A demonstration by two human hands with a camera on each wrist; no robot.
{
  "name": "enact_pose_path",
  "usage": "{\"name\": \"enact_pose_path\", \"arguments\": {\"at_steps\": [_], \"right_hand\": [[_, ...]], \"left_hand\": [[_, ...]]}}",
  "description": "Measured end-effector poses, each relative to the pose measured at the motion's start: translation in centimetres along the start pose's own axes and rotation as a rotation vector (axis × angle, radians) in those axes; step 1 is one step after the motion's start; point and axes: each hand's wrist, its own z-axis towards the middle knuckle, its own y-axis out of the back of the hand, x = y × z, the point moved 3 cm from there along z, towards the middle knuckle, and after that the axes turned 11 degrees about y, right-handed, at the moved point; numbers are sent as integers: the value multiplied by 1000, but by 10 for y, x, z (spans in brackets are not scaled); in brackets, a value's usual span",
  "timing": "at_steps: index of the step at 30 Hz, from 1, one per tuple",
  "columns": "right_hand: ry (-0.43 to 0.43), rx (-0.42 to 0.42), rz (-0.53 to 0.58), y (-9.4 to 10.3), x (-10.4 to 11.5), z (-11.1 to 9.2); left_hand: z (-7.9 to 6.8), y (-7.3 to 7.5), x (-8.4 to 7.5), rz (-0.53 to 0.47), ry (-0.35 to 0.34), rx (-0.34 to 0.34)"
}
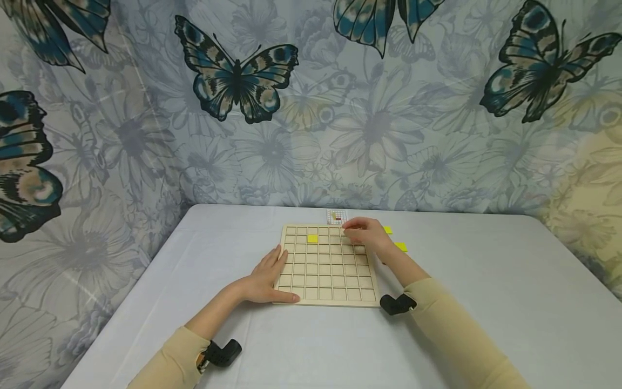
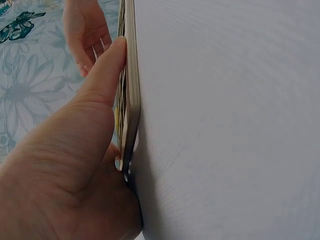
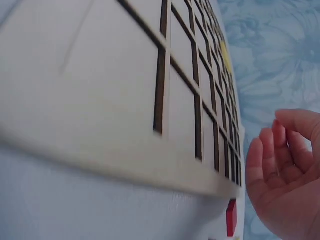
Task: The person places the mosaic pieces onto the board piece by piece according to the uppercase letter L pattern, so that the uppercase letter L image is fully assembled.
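A pale wooden grid board [image 1: 324,303] with raised dividers lies on the table. In the head view, my left hand [image 1: 264,278] rests along the board's left side, fingers straight and thumb at the near-left corner. The left wrist view shows that thumb [image 2: 102,75] against the board's edge. One yellow square tile [image 1: 313,239] sits in a cell near the far left. Over the board's far right part is my right hand [image 1: 366,233], above the cells. Its fingers [image 3: 270,155] are loosely bent, the thumb near the index fingertip, with no piece visible between them.
Yellow tiles [image 1: 400,247] lie right of the board. A red piece [image 3: 231,218] lies by the board's edge in the right wrist view. A small printed grid card [image 1: 336,216] stands behind the board. Butterfly-patterned cloth [image 1: 272,162] hangs behind the white table [image 1: 461,259].
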Motion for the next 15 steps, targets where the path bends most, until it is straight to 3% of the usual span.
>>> {"name": "enact_pose_path", "arguments": {"at_steps": [15], "right_hand": [[-67, -113, -135, 50, -15, -8]], "left_hand": [[2, -1, 1, 3, -6, -8]]}}
